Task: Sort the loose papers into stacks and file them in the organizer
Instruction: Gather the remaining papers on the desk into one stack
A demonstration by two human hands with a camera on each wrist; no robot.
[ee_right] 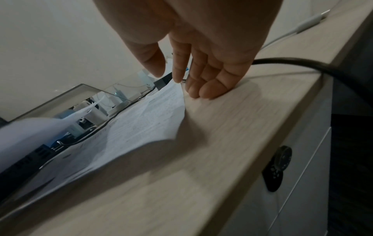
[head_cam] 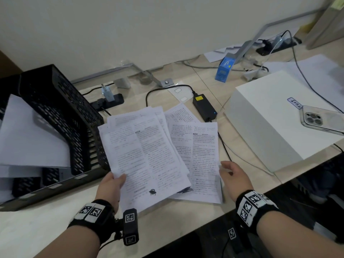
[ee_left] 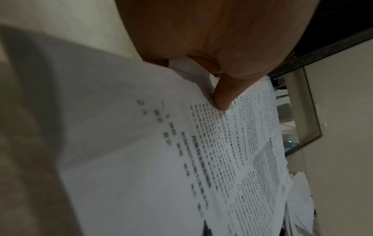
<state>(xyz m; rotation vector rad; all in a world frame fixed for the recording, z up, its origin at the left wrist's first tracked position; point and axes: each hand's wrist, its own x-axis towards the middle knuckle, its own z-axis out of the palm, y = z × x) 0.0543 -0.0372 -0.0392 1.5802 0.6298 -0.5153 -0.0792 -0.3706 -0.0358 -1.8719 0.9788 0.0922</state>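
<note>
From the head view, my left hand [head_cam: 109, 185] pinches a sheaf [head_cam: 143, 157] of printed sheets at its near left corner, thumb on top, and the sheaf is lifted over the loose papers [head_cam: 201, 159] spread on the pale wood-grain bench [head_cam: 46, 226]. The print is dense and too small for me to read. My right hand [head_cam: 233, 175] hovers at the right edge of the papers, fingers loosely curled, holding nothing. The black mesh organizer [head_cam: 61, 112] stands at the left with blank sheets [head_cam: 28, 138] leaning in it. A white box [head_cam: 264, 123] at the right carries a small label I can't make out, and a phone [head_cam: 322, 121] lies face down on it. A blue carton [head_cam: 224, 68], a power brick [head_cam: 203, 107] and a power strip [head_cam: 109, 101] sit back near the plain off-white wall.

Left wrist view: my thumb [ee_left: 224, 94] presses down on the sheaf [ee_left: 181, 159], print blurred.

Right wrist view: my hand [ee_right: 201, 60] hangs open, fingertips [ee_right: 210, 94] down at the bench [ee_right: 201, 167] just beside the papers' [ee_right: 145, 121] raised edge; I can't tell whether they touch. A black cable [ee_right: 302, 63] runs behind them.
</note>
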